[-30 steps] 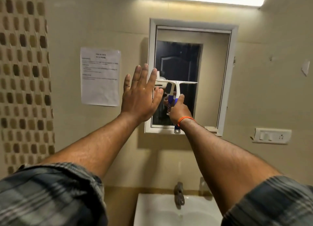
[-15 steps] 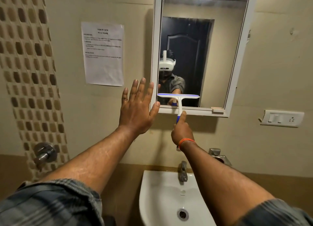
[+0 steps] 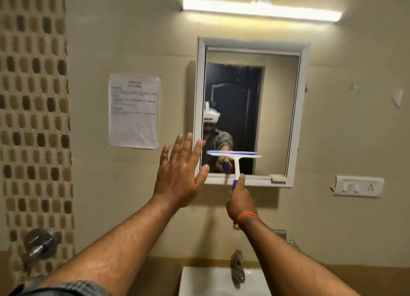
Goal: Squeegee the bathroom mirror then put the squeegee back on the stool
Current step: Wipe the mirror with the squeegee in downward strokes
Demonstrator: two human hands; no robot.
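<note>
wall notice (image 3: 133, 111), print blurred, unreadable

- Left hand (image 3: 177, 175): raised, palm forward, fingers straight and spread; arm extended.
- Right hand (image 3: 240, 198): fingers curled round a handle, thumb laid along it (orange band at wrist); arm extended.

We see the beige wall (image 3: 332, 140) carrying everything: the white-framed mirror (image 3: 297, 118) at centre, a printed paper sheet (image 3: 133, 111) to its left, a lit tube light (image 3: 261, 9) above, a switch plate (image 3: 358, 186) at right, and the white sink (image 3: 208, 282) at bottom centre.
</note>
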